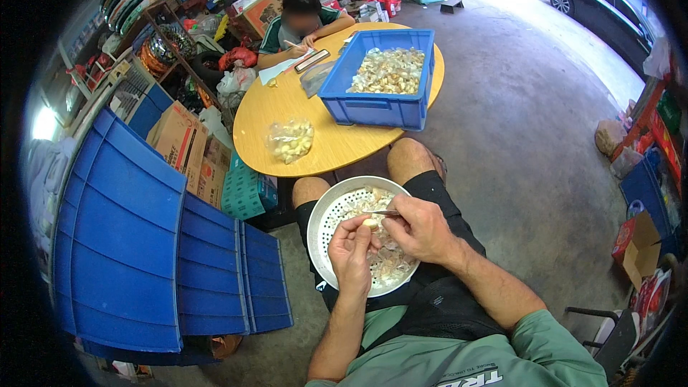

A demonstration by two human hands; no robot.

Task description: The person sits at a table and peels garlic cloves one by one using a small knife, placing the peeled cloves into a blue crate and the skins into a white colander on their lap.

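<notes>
A pale garlic clove (370, 223) is pinched between the thumb and fingers of my left hand (350, 252). My right hand (421, 229) grips a small knife (384, 212), its blade pointing left just above the clove. Both hands are over a white perforated colander (316, 233) resting on my lap. Papery garlic skins (388, 264) are spread inside it, partly hidden by my hands. On the round wooden table (251, 125) ahead lies a clear plastic bag of peeled cloves (292, 142). Beside it stands a blue crate (365, 111) holding many unpeeled-looking cloves in their skins.
Across the table a person (304, 25) writes on paper, near a pencil case (312, 61). Tall blue plastic bins (122, 229) and cardboard boxes (179, 143) crowd the left. An open carton (636, 249) sits at right on the concrete floor; a dark car (595, 11) is outside.
</notes>
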